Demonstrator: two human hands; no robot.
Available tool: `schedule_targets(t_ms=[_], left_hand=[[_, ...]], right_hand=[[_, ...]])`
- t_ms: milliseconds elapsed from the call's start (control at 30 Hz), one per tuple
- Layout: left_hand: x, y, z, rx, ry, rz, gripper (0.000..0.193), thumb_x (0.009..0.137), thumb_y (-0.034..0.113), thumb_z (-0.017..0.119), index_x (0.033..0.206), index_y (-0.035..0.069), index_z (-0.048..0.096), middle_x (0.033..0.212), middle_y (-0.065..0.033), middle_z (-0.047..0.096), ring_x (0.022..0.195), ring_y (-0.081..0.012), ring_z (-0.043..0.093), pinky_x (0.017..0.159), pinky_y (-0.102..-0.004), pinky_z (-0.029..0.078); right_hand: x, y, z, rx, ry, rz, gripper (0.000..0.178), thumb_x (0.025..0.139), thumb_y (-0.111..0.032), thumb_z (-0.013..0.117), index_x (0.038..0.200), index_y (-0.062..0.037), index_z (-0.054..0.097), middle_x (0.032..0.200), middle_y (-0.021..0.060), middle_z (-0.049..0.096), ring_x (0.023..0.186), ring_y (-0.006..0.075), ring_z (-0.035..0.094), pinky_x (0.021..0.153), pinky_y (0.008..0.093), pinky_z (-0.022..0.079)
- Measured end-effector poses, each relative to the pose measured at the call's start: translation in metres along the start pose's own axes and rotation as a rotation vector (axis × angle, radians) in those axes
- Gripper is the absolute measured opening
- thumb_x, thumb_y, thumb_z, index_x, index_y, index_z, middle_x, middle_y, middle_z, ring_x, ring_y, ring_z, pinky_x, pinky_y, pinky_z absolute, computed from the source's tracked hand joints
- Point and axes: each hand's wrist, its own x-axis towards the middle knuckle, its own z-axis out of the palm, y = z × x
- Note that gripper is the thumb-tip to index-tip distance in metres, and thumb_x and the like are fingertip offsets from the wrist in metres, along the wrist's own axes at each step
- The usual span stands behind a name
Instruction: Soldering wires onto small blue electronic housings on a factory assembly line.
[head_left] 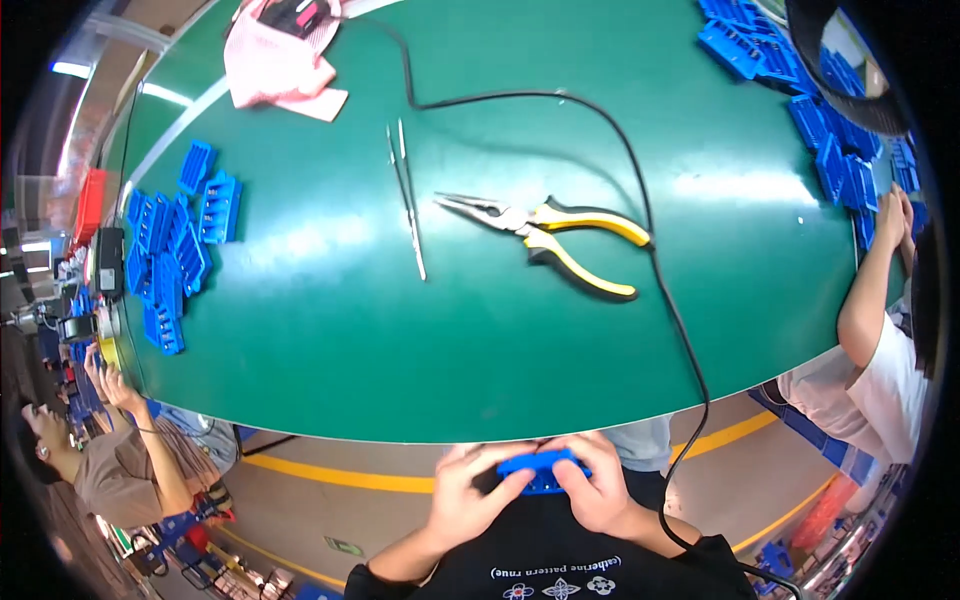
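Note:
Close to my body, just off the table's near edge, a small blue plastic part (543, 471) with slots is held between my two hands. My left hand (470, 490) is closed on its left end, thumb pressed along the front. On the other end, my right hand (597, 484) grips with the thumb on the face and fingers behind. Farther up on the green table (330, 320) lie long-nose pliers (540, 235) with yellow and black handles, jaws pointing left. Beside them rests a pair of metal tweezers (407, 200).
A pile of blue plastic parts (170, 245) lies at the left, and more blue parts (760, 50) at the far right. A black cable (655, 260) crosses the table down to my right side. A pink cloth (280, 65) lies at the back. Other people sit at both sides.

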Motion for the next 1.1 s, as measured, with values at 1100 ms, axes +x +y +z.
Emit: schedule_targets(t_ms=[1100], left_hand=[[-0.004, -0.055, 0.005, -0.604, 0.191, 0.09, 0.071, 0.08, 0.039, 0.088, 0.13, 0.001, 0.055, 0.126, -0.0114, 0.059, 0.117, -0.0265, 0.059, 0.097, -0.0416, 0.048]], right_hand=[[0.027, 0.06, 0.041, 0.373, -0.028, -0.18, 0.058, 0.08, -0.036, 0.089, 0.121, -0.0035, 0.065, 0.115, 0.0085, 0.065, 0.104, 0.023, 0.062, 0.092, 0.0395, 0.05]])
